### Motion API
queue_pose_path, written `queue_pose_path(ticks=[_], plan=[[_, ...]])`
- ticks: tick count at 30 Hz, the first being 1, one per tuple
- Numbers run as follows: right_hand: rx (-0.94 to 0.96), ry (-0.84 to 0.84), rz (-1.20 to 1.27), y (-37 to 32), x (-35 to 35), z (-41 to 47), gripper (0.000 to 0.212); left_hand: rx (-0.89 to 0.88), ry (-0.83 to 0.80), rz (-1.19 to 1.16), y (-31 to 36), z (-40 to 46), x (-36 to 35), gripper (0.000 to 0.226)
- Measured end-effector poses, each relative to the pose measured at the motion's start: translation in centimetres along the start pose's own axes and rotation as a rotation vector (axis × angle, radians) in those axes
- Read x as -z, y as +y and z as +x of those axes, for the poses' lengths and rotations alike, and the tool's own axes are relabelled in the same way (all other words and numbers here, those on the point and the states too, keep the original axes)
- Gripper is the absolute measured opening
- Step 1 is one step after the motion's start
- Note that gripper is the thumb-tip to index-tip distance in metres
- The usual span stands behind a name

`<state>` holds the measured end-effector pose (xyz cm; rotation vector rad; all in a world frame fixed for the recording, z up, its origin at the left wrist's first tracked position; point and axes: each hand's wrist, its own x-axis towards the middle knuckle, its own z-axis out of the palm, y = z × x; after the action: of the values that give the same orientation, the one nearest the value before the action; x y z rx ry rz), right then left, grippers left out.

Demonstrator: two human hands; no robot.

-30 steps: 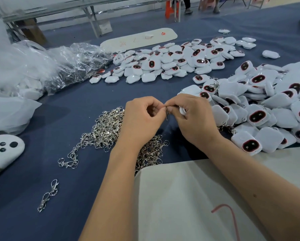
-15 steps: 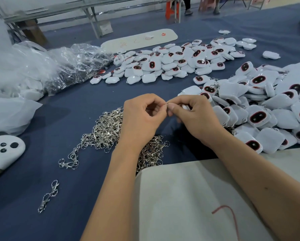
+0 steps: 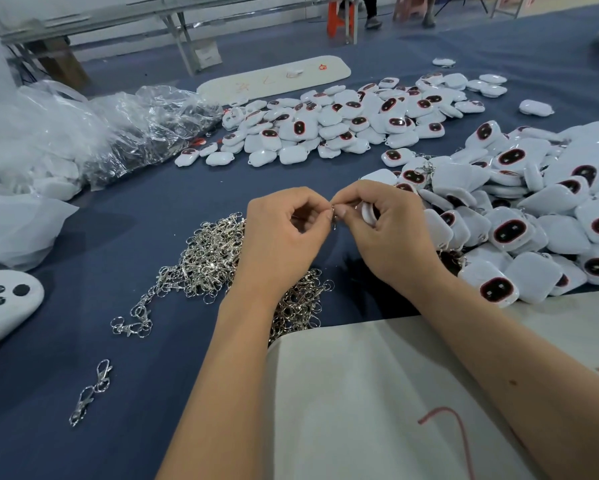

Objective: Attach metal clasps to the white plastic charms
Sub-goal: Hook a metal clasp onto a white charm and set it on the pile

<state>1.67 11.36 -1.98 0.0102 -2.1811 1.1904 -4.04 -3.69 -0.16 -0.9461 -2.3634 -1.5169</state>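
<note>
The left hand (image 3: 284, 237) and right hand (image 3: 388, 233) meet above the desk (image 3: 145, 216). The left fingers (image 3: 320, 216) pinch a small metal clasp (image 3: 333, 216); the right fingers pinch it from the other side while curling round a white charm (image 3: 368, 213), probably to steady its loop for threading. Spare clasps (image 3: 208, 258) lie just below the left hand; the charm pile (image 3: 520, 216) sits at the right, within reach.

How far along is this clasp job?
Done: some charms in the right pile show metal rings among them. In hand: the hands, left and right, pinch a clasp, and the right also holds a charm. Left: the far pile and loose clasps.
</note>
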Motion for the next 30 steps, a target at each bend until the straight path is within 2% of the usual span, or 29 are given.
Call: queue_pose_path(ticks=[7,18,25,27,30], plan=[[0.187,0.043,-0.181,0.0,0.1,0.11,0.011,0.1,0.011,-0.013,-0.01,0.02,-0.19,0.012],[0.218,0.114,-0.24,-0.32,0.12,-0.01,0.01,0.114,0.023,-0.038,-0.1,-0.01,-0.59,0.013],[0.042,0.104,-0.115,-0.7,0.0,0.08,0.007,-0.018,0.007,0.1,-0.06,0.02,-0.48,0.013],[-0.035,0.107,-0.071,-0.65,-0.15,0.03,0.014,-0.047,-0.014,0.145,-0.08,0.05,-0.48,0.013],[-0.194,0.01,0.215,-0.42,-0.47,-0.04,0.033,-0.075,-0.043,0.19,-0.17,0.08,-0.56,0.014]])
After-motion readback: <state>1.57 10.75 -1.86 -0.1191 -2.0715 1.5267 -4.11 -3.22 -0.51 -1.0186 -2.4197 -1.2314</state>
